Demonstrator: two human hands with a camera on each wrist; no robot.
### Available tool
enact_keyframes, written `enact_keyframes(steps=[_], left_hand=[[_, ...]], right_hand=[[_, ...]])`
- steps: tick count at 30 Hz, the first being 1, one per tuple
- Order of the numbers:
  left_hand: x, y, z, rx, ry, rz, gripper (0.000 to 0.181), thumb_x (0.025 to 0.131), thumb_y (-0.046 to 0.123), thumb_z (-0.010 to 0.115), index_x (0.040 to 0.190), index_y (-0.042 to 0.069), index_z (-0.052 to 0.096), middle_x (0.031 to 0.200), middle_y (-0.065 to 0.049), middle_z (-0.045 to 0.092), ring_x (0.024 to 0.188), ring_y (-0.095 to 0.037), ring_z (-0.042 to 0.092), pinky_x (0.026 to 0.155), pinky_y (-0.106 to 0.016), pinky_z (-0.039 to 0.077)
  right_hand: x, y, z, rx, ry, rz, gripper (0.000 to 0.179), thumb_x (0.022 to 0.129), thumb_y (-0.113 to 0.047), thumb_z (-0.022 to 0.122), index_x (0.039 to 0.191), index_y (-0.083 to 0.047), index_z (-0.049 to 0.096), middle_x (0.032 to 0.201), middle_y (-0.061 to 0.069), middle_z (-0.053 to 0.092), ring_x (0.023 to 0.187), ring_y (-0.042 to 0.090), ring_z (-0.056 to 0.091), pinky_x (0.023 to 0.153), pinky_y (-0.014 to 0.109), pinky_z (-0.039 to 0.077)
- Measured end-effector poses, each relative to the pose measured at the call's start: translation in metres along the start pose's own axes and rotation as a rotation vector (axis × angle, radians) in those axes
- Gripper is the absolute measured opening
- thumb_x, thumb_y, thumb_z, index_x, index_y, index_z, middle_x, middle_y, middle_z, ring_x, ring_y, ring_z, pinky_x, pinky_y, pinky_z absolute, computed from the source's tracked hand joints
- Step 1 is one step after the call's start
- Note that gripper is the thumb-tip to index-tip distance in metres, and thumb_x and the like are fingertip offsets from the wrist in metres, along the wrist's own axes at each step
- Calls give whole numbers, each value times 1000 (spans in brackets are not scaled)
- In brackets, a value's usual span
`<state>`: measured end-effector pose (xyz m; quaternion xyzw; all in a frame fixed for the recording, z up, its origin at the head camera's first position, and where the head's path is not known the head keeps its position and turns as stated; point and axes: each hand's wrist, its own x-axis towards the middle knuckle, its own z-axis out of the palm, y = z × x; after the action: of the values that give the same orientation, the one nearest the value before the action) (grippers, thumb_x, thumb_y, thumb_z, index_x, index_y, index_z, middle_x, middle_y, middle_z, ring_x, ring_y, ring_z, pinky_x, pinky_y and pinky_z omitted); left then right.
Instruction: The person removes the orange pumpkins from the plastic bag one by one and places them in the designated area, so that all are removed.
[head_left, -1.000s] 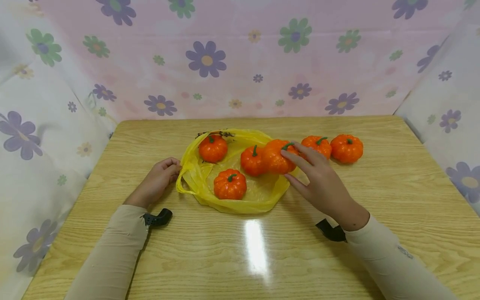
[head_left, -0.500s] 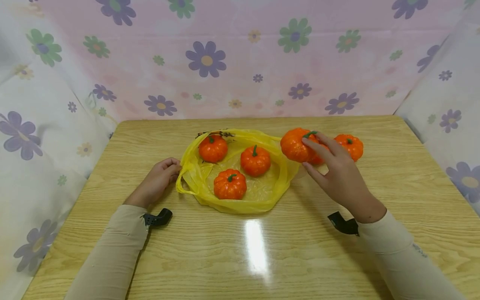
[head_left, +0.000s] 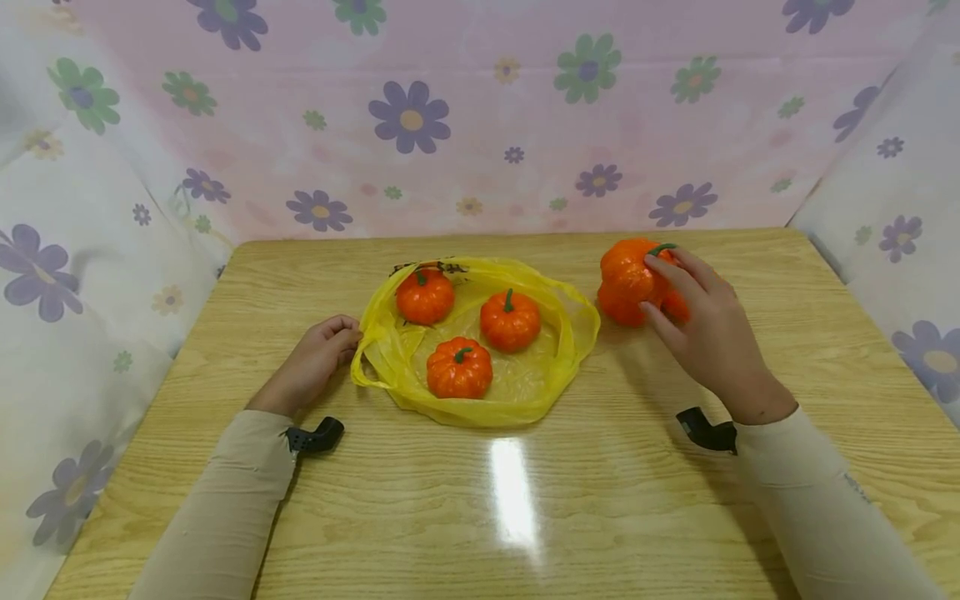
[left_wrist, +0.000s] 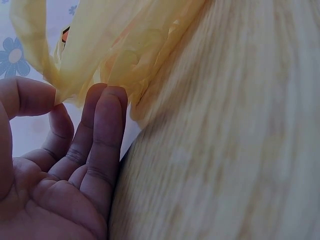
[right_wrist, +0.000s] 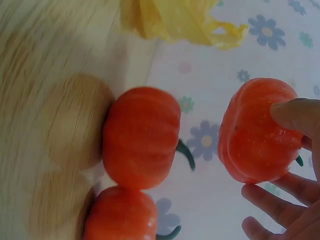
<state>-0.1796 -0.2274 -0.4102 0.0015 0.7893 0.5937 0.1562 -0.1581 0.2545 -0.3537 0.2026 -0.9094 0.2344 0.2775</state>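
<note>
My right hand (head_left: 701, 333) grips a small orange pumpkin (head_left: 628, 265) with a green stem, between thumb and fingers. In the right wrist view this held pumpkin (right_wrist: 255, 137) hangs above the table, apart from two more pumpkins there, the nearer one (right_wrist: 142, 137) touching the other (right_wrist: 120, 217). My left hand (head_left: 315, 362) pinches the left edge of a yellow plastic bag (head_left: 390, 367) between thumb and index finger; the left wrist view shows the thin plastic (left_wrist: 115, 50) at the fingertips. Inside the wide-open bag sit three pumpkins: back left (head_left: 425, 297), front (head_left: 460, 368) and right (head_left: 510, 321).
The wooden table (head_left: 420, 508) carries everything, with a bright light reflection near its front. Flowered cloth (head_left: 480, 150) stands behind it and along both sides. A black wrist camera (head_left: 317, 435) sits at the left cuff and another (head_left: 707, 431) at the right.
My right hand has carried its pumpkin from over the bag's right side rightward and back, to above the pumpkins on the table. The left hand and the bag have stayed nearly still.
</note>
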Motion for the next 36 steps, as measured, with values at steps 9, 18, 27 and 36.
enact_keyframes(steps=[9,18,27,36], left_hand=[[2,-2,0,13,-3,8,26,107,24,41,113,1,51,110,-3,51,101,-11,55,87,-19,50],[3,-3,-2,21,-3,5,27,108,25,40,114,1,50,112,-4,51,101,-11,55,87,-19,50],[3,-5,-3,4,-7,6,27,107,26,41,113,1,50,112,-3,51,102,-11,55,88,-19,50],[1,-4,-1,-4,-13,21,24,108,25,41,111,4,50,112,-3,51,101,-10,55,86,-19,50]], right_hand=[[1,24,-8,19,41,138,57,84,-1,77,138,-4,57,144,28,49,132,50,47,107,66,37],[0,48,-17,27,109,261,54,88,-2,72,140,-1,54,146,31,45,136,51,42,108,66,35],[-2,67,-26,-7,142,367,53,90,-4,70,140,2,54,149,30,43,138,51,40,112,66,32],[-10,82,-29,-56,102,451,54,93,-5,67,143,1,49,151,31,39,140,52,36,115,65,29]])
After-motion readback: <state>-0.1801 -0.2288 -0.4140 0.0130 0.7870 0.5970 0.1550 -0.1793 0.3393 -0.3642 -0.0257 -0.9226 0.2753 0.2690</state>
